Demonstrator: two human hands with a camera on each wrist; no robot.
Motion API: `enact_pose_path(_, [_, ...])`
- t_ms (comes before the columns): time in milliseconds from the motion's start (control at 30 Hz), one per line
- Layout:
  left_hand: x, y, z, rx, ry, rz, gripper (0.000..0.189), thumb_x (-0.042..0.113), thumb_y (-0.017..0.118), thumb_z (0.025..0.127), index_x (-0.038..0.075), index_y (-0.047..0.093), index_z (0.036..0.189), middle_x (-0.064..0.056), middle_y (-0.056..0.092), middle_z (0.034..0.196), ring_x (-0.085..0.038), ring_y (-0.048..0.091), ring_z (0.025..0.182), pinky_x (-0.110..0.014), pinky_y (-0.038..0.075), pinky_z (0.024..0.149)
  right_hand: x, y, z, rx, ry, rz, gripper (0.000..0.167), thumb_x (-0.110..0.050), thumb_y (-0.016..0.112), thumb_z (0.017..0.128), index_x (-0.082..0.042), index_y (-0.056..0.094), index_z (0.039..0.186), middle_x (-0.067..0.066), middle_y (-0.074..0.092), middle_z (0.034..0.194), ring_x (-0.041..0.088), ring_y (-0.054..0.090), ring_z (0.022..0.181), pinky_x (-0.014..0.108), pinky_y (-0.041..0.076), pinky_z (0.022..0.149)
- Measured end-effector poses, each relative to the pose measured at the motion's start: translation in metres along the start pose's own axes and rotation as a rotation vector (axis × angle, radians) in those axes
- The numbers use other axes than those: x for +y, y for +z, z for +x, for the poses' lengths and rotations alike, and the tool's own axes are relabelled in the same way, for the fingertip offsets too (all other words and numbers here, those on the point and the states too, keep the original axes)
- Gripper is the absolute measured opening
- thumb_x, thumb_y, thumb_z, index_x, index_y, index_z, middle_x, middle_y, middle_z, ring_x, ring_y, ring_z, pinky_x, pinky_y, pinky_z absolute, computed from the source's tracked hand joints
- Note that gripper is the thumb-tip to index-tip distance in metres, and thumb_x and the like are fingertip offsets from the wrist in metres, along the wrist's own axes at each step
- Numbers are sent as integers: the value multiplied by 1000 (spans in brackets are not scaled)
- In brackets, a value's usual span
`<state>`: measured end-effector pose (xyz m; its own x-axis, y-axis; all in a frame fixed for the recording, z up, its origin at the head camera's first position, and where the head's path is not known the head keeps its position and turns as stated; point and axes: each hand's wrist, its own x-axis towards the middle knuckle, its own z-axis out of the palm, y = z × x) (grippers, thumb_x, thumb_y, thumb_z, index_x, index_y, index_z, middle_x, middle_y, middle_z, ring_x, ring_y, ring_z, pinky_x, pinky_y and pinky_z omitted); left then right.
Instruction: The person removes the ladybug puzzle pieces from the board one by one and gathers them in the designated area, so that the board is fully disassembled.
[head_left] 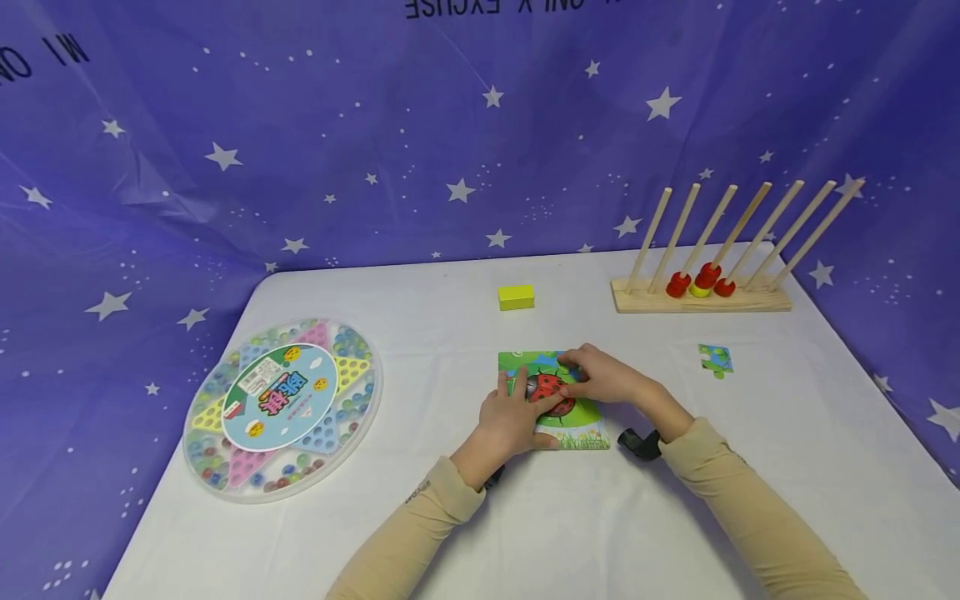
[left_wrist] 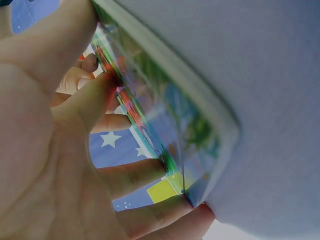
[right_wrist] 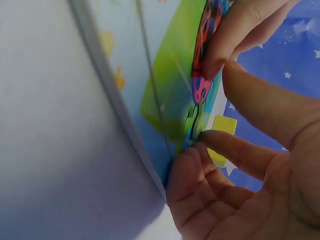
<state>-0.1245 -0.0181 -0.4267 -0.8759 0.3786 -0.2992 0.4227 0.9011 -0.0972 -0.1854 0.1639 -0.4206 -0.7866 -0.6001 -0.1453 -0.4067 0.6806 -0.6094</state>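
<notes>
A square ladybug jigsaw puzzle [head_left: 592, 421] lies on the table, with a red, black-spotted ladybug on green. My left hand [head_left: 512, 417] rests over its left side, fingers spread; the index fingertip presses on the ladybug and the thumb lies by the near edge. In the left wrist view, other fingertips touch the puzzle's edge [left_wrist: 227, 125]. My right hand [head_left: 603, 375] touches the far right corner, its thumb reaching toward the ladybug. The right wrist view has its fingers bent against the puzzle [right_wrist: 160, 90]. A loose jigsaw piece [head_left: 716, 359], blue and green, lies to the right.
A round Chinese checkers set [head_left: 281, 408] with marbles lies at the left. A yellow block [head_left: 516, 297] sits beyond the puzzle. At the back right stands a wooden peg rack [head_left: 701, 305] with red and yellow beads. A starry purple cloth [head_left: 405, 200] hangs behind.
</notes>
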Motion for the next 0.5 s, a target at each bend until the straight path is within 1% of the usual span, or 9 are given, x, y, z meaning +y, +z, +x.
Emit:
enact_pose_path(133, [0,-1,-1,-2,4,-12,77,74,45,71,49,20,139,-16,17,147,-41,23,129,-38,41,90,-1,-2,0,-7,22,23,53,-20,67,83,8,48,123,18,51,104,23,48,84,38,43,75])
enact_pose_path(267, [0,-1,-1,-6,1,-12,77,73,46,71,50,19,139,-17,17,146,-41,24,129,-38,41,90,1,-2,1,-8,27,61,51,-14,69,80,7,48,123,16,51,100,23,49,83,36,43,74])
enact_pose_path(500, [1,-2,-2,6,2,13,76,74,45,70,51,21,138,-17,19,146,-41,25,128,-37,42,89,5,-2,3,27,18,108,48,-8,70,77,4,49,119,16,50,100,22,49,79,35,42,71])
